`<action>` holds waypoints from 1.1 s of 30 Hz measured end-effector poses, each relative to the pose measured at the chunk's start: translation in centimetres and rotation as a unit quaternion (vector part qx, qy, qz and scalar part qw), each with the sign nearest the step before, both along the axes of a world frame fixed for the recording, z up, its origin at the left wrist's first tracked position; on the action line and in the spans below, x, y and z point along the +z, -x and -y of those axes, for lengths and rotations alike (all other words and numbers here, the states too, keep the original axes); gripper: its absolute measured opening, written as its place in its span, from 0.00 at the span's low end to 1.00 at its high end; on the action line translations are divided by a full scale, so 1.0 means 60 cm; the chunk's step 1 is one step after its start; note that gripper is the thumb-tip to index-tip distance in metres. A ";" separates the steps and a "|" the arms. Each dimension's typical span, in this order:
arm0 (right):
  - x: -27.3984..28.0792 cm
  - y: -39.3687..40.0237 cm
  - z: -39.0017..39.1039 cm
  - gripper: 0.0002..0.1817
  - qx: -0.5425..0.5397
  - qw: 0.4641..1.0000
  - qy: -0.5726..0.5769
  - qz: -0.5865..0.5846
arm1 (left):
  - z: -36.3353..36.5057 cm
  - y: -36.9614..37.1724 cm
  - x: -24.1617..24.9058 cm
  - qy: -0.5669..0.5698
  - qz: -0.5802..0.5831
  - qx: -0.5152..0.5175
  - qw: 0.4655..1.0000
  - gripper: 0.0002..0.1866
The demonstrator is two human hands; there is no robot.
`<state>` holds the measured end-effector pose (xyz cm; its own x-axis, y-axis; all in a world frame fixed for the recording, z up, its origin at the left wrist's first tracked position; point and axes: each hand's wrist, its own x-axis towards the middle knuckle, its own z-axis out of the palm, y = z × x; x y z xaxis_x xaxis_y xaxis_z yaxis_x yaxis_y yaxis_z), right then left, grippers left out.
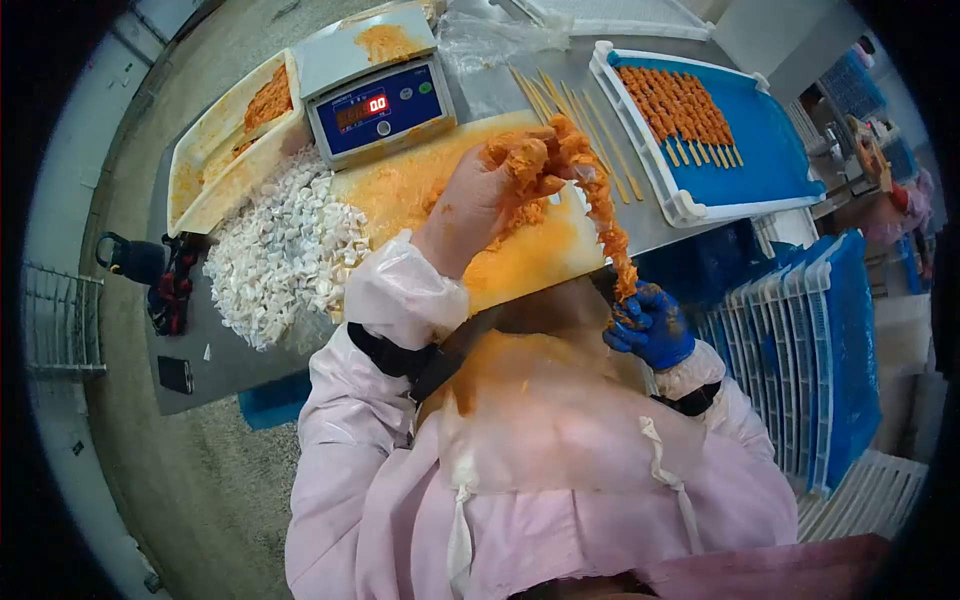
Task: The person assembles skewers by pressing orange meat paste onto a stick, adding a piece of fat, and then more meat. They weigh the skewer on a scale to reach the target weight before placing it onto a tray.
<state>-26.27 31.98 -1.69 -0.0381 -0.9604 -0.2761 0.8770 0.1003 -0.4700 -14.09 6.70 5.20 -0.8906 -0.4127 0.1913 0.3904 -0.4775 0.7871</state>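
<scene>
A meat skewer (606,222) coated in orange marinade stands slightly tilted in front of me. My right hand (655,328), in a stained blue glove, is closed around its lower end. Bare and smeared with orange, my left hand (505,180) is closed on marinated meat beside the skewer's upper end; its fingertips are partly hidden. Below that hand lies an orange-stained cutting board (545,250) with more meat on it. Several bare wooden sticks (612,150) lie past the board.
A digital scale (382,108) reads 0.0. Left of it are a white tub (190,160) with orange meat and a heap of small white pieces (290,250). A blue-lined tray (770,150) holds finished skewers (680,105). Stacked trays (790,350) stand at right.
</scene>
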 end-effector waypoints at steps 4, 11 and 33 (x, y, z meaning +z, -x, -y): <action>0.006 -0.005 0.001 0.09 0.021 1.000 -0.002 -0.004 | -0.011 0.006 -0.005 -0.021 -0.042 -0.034 0.998 0.18; -0.008 -0.008 0.002 0.08 0.027 1.000 0.007 -0.011 | -0.021 -0.004 -0.007 -0.032 -0.025 -0.020 0.999 0.15; -0.025 -0.006 -0.002 0.07 0.014 0.999 -0.005 -0.048 | -0.026 -0.007 -0.019 -0.108 -0.114 -0.044 0.987 0.20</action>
<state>-25.91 32.08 -3.19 -0.0390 -0.9585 -0.2824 0.8248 0.1287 -0.5506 -13.65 8.26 4.08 -0.8686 -0.3892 0.3067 0.4953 -0.6649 0.5591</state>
